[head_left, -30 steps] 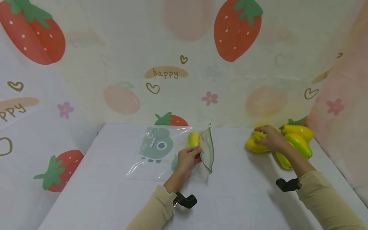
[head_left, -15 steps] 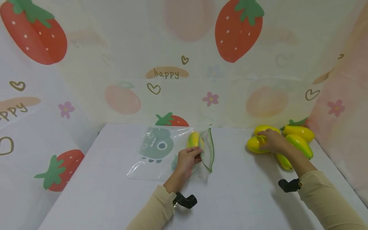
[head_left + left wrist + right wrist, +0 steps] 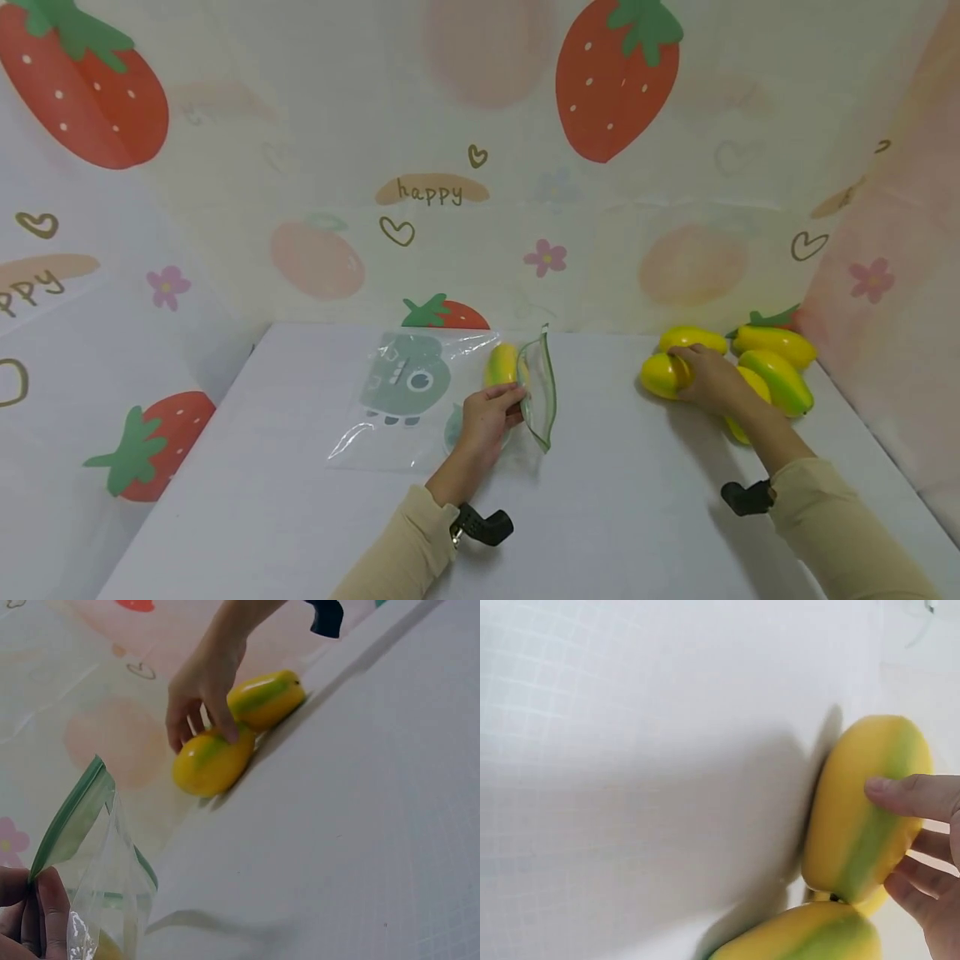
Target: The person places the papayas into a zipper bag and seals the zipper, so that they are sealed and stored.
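Note:
My left hand (image 3: 486,421) pinches the green-edged rim of a clear zip bag (image 3: 408,446) near its mouth, which gapes toward the right. A green cartoon creature is printed on the bag, and one yellow-and-green fruit (image 3: 501,365) lies inside. At the right my right hand (image 3: 716,379) holds another yellow-and-green fruit (image 3: 855,817), mango- or papaya-like, its thumb on the near side and fingers behind. In the left wrist view, the held fruit (image 3: 214,765) touches or nearly touches a second one (image 3: 266,701); whether it is lifted I cannot tell.
Several similar fruits cluster around my right hand: one behind it (image 3: 692,337), one at the back right (image 3: 776,343), one beside the forearm (image 3: 776,382). The white table (image 3: 247,500) meets fruit-printed cloth walls (image 3: 600,292) at the back and sides.
My right hand has come down onto the front-left fruit of the cluster and closed its fingers on it. The left hand and the bag have stayed in place.

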{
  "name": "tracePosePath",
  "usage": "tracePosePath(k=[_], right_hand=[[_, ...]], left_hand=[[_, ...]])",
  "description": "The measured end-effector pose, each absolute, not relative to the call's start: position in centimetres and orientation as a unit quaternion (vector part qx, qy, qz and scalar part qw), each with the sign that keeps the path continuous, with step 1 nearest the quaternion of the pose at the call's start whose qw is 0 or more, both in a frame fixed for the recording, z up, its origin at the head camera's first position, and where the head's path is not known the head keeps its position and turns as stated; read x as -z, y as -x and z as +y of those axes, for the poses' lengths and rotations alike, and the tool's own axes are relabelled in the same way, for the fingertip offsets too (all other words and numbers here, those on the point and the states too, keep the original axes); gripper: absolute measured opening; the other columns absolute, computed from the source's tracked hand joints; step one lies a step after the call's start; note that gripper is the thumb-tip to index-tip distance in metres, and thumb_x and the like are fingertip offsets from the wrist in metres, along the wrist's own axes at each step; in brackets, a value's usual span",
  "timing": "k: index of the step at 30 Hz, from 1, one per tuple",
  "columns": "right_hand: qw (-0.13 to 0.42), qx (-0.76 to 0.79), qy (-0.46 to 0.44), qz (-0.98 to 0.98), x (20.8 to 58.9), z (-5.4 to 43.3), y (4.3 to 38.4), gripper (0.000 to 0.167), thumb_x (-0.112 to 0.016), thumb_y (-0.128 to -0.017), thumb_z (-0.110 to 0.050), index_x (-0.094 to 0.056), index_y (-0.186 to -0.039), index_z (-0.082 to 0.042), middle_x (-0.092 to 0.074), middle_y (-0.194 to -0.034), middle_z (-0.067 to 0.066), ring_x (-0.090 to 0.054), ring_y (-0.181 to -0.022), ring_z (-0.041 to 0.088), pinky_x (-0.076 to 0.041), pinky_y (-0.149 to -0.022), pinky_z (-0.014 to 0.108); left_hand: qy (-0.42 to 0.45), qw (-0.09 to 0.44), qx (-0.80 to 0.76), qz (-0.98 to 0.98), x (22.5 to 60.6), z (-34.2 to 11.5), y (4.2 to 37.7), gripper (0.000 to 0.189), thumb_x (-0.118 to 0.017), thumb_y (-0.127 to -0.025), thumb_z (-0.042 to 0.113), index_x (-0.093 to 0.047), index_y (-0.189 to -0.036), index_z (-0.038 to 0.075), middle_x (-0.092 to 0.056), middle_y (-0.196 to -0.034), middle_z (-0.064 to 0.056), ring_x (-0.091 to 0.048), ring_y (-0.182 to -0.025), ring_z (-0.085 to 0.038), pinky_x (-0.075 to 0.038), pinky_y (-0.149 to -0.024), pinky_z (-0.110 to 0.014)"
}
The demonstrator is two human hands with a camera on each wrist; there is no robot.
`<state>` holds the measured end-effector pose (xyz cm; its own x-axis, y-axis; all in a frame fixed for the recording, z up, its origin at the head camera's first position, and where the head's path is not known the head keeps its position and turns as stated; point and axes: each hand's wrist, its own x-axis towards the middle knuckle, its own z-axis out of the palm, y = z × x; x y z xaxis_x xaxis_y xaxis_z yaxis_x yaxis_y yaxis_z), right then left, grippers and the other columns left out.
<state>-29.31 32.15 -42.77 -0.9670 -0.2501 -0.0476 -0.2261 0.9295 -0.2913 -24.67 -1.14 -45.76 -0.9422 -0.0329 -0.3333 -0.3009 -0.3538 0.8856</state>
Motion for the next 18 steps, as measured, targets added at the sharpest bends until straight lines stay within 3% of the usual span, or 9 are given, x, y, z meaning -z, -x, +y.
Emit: tracePosePath(k=[18], right_hand=[[0.043,0.125,0.112,0.985,42.67,31.64,29.28,0.07,-0.076,-0.081,-0.012,-0.042,-0.141,0.004,-0.04,-0.14,0.036,-0.041,-0.124,0.054,-0.033,-0.103,0.068]], left_hand=[[0.134,0.059,-0.805,0.575,46.05,-0.62,24.38,0.027,-0.066,-0.088,0.003,-0.063,-0.11,-0.012,-0.062,-0.071,0.003,-0.06,-0.058,-0.006,-0.052,-0.059,-0.017]])
